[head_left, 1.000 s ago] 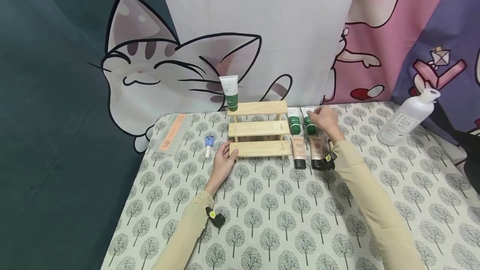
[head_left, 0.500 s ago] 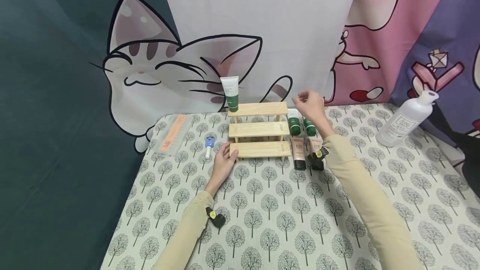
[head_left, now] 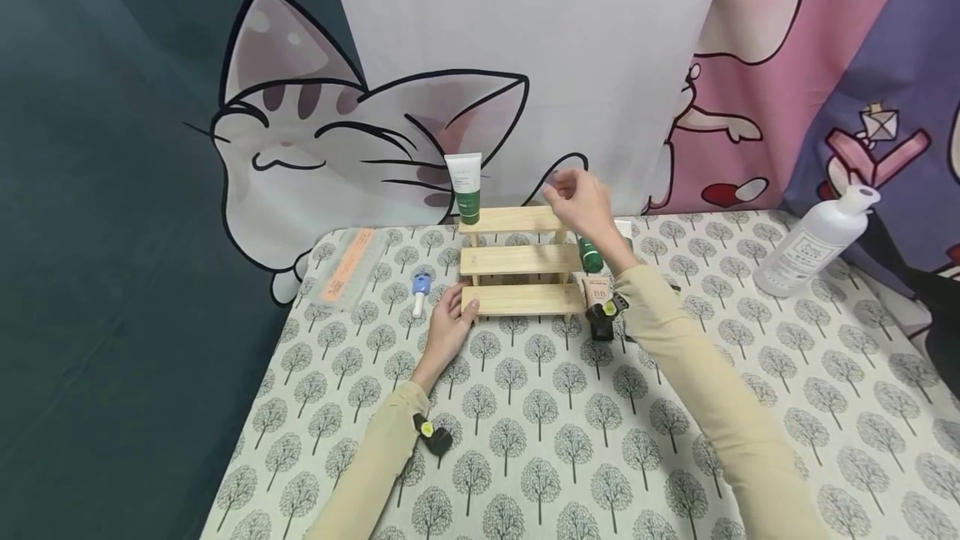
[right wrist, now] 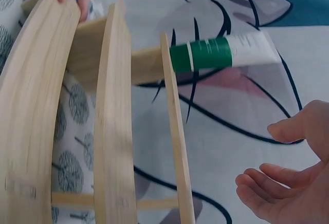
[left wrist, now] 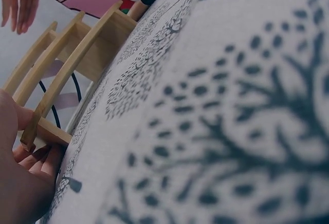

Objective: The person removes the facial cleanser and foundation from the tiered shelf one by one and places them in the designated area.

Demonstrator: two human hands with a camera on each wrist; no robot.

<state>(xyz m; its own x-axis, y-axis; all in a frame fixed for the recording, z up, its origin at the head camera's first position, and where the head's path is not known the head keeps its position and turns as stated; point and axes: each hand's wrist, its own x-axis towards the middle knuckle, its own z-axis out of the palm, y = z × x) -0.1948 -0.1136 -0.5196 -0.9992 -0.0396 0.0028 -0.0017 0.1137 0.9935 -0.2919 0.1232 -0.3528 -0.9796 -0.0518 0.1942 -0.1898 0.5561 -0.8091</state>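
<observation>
A three-tier wooden display stand [head_left: 522,259] stands at the back of the table. My left hand [head_left: 452,319] grips the left end of its lowest tier, thumb on top and fingers below. Upright on the top tier's left end is a green-and-white squeeze tube [head_left: 466,194], cap down. My right hand [head_left: 585,205] hangs in the air by the top tier's right end. In the right wrist view its thumb and fingers [right wrist: 275,183] are apart with nothing between them. Beneath the right arm lie another green tube [head_left: 590,255] and a BB cream tube [head_left: 597,288], both partly hidden.
A white bottle [head_left: 817,244] stands at the table's right. Left of the stand lie a clear plastic case [head_left: 348,267] with an orange label and a small blue-topped item [head_left: 420,288]. A cartoon cloth [head_left: 592,48] hangs behind the table.
My right hand has left the green tube at the right, risen and moved left toward the top tier, without a tube. My left hand keeps its grip on the stand.
</observation>
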